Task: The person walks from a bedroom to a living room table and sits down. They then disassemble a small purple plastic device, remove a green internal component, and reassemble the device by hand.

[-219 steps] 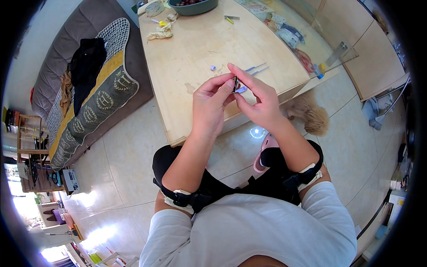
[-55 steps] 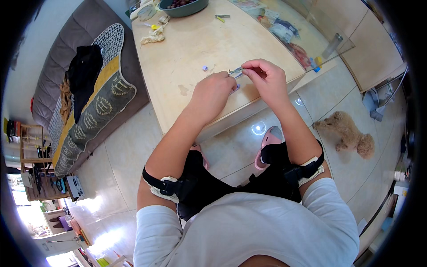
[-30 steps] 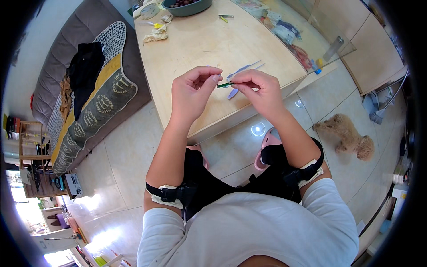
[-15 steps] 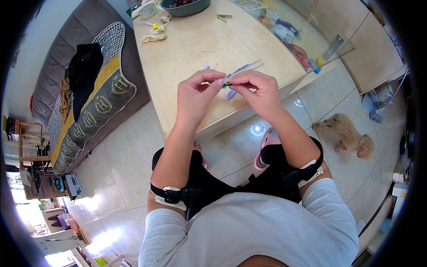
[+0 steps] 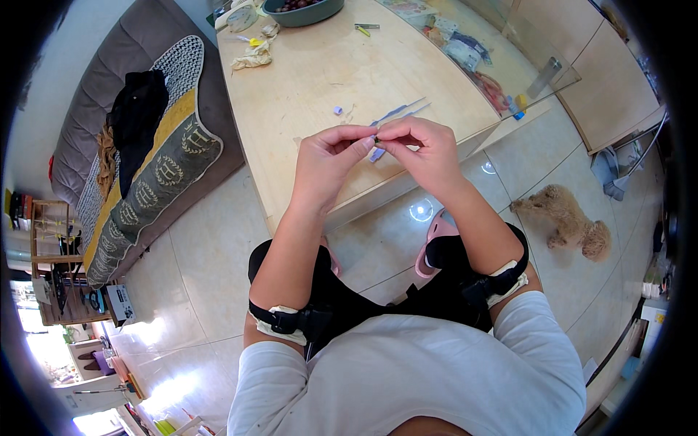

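Reading from left to right, with the wooden table [image 5: 313, 80] as our landmark. Left of the table we see a grey sofa [image 5: 109, 94] with a black garment [image 5: 138, 116] and a patterned cushion [image 5: 156, 182] on it.

At the table's near edge, raised above it, our left hand [image 5: 331, 163] has thumb and forefinger pinched together, the other fingers loosely curled. Its fingertips meet those of our right hand [image 5: 425, 152], which is pinched likewise. Between the two pinches we hold a small dark piece [image 5: 376, 139]; it is too small to identify. On the table just beyond the hands lie thin pale strips [image 5: 400, 112] and a small lilac bead [image 5: 337, 110]. At the table's far end stands a bowl [image 5: 302, 11]. Right of the table, on the tiled floor, stands a curly brown dog [image 5: 567, 218].

Risk, as we judge it: the piece is gripped only by fingertips, over the table's edge. A slight slackening of either pinch would drop it to the floor, where it would be hard to find and within the dog's reach.

Compared with the view half a second ago, our hands sit a little closer together and the blue strip that showed between the fingers is no longer visibly held; the dog has not moved.
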